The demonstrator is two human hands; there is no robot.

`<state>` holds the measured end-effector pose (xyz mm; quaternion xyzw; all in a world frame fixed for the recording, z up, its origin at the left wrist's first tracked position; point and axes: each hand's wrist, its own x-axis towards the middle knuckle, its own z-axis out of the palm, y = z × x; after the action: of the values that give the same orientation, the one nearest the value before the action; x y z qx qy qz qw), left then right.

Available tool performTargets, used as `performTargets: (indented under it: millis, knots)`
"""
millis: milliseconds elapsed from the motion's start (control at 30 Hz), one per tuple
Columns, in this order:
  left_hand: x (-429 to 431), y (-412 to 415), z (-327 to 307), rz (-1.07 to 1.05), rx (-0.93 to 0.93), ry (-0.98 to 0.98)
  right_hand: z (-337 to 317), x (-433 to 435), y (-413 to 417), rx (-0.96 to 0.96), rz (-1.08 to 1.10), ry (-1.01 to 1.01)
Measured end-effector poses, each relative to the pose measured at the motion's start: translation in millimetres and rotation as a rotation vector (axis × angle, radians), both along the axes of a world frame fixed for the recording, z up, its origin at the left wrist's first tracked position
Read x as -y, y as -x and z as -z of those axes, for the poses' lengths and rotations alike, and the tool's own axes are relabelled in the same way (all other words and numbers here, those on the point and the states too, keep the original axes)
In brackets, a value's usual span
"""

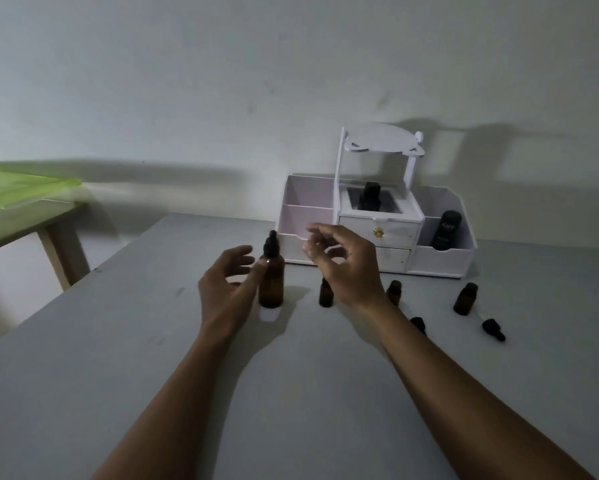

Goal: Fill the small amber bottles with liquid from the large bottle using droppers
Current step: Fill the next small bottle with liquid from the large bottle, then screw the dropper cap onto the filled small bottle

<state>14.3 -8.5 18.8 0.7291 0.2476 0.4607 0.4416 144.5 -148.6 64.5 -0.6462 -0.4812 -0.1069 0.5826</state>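
Observation:
The large amber bottle point(271, 284) stands upright on the grey table point(118, 358), its black dropper cap on top. My left hand point(227, 285) is open just left of it, the thumb tip touching the bottle's shoulder. My right hand point(343, 263) hovers above the table with fingers apart, holding nothing. Three small amber bottles stand in a row: one point(325, 294) under my right hand, one point(394, 291) partly behind my wrist, one point(466, 298) further right. Two black dropper caps point(418, 324) point(493, 329) lie on the table beside them.
A white organizer point(440, 259) with drawers and side trays stands at the back against the wall, holding a dark bottle point(445, 230) and another black container point(369, 197). A wooden table with a green lid point(21, 188) is at the left.

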Motion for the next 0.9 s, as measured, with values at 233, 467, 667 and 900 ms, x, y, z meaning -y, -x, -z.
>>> performTargets:
  millis: [233, 467, 667, 900]
  knots:
    - [65.8, 0.5, -19.3, -0.023, 0.219, -0.186, 15.7, 105.1, -45.4, 0.103, 0.107, 0.162]
    - [132.8, -45.3, -11.0, 0.437, -0.191, -0.098, 16.7, 167.4, -79.7, -0.142, 0.174, 0.567]
    - [137.2, -98.8, 6.2, 0.374, -0.242, 0.1, 29.9, 154.3, -79.8, -0.095, 0.099, 0.938]
    - [132.7, -121.6, 8.3, 0.395, -0.243, 0.165, 25.5, 153.9, -79.6, -0.013, 0.145, 0.924]
